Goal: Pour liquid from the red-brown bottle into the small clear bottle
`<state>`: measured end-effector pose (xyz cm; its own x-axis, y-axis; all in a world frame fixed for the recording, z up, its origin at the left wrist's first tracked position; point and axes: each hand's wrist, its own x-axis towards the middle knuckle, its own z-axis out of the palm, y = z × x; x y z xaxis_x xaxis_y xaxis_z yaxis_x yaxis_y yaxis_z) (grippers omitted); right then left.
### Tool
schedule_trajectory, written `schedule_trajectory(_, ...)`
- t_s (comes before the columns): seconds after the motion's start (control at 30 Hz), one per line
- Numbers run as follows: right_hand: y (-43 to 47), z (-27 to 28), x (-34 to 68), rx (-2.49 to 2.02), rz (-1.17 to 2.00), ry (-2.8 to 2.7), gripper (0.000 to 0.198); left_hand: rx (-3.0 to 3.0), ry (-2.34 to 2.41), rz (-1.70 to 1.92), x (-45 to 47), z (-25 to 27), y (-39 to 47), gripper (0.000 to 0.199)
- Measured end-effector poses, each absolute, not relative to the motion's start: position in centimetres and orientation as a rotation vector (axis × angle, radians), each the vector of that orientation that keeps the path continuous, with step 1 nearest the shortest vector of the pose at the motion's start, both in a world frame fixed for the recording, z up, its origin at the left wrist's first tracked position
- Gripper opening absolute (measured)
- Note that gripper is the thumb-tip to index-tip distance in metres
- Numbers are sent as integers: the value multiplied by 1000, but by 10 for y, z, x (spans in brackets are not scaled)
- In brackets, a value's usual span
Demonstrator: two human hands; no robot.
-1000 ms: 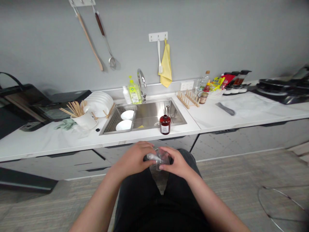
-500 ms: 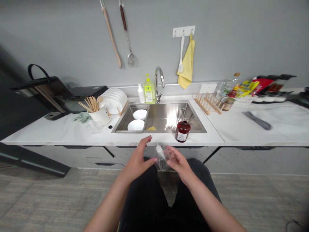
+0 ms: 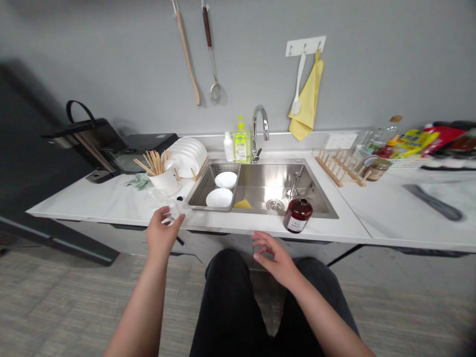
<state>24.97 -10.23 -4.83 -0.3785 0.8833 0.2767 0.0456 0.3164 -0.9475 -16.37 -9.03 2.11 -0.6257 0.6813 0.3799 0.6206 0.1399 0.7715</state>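
My left hand (image 3: pixel 162 233) is over the counter's front edge, thumb and fingers curled around a crumpled clear plastic bag (image 3: pixel 179 210). Motion blurs the bag, and what lies inside it is hard to make out. Lower and to the right, my right hand (image 3: pixel 274 257) hovers before the cabinet front with its fingers loosely apart, holding nothing. Closest to it is a brown-red bottle (image 3: pixel 298 215) without a top, standing on the counter by the sink's front rim. A small black cap (image 3: pixel 180 199) lies just beyond the bag.
Behind the bottle is the steel sink (image 3: pixel 260 173), with white bowls (image 3: pixel 219 198) in its drain basket and a yellow sponge (image 3: pixel 243 204). A chopstick holder (image 3: pixel 165 182) and plate rack (image 3: pixel 188 153) stand left. A wooden rack (image 3: pixel 342 166) and jar (image 3: pixel 378 169) stand right.
My left hand has carried the clear bag, which showed a white pump top inside, leftward to the counter. My right hand has let go of it. The view has shifted left.
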Motion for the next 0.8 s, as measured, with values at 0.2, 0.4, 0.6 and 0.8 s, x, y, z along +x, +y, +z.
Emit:
schedule_trajectory(0.2, -100, -33, 274, -906, 955, -1794, 39, 1215, 2727, 1384, -211, 7, -63, 65)
schedule_trajectory(0.4, -102, -28, 280, -904, 896, -1827, 36, 1252, 2765, 1362, -215, -3, -43, 65)
schedule_trajectory(0.6, -114, -25, 287, -940, 798, -1883, 32, 1319, 2812, 1351, -221, -7, -34, 68)
schedule_trajectory(0.8, -126, -33, 340, -1098, 535, -1791, 18, 1886, 2809, 1240, -195, 12, -40, 63)
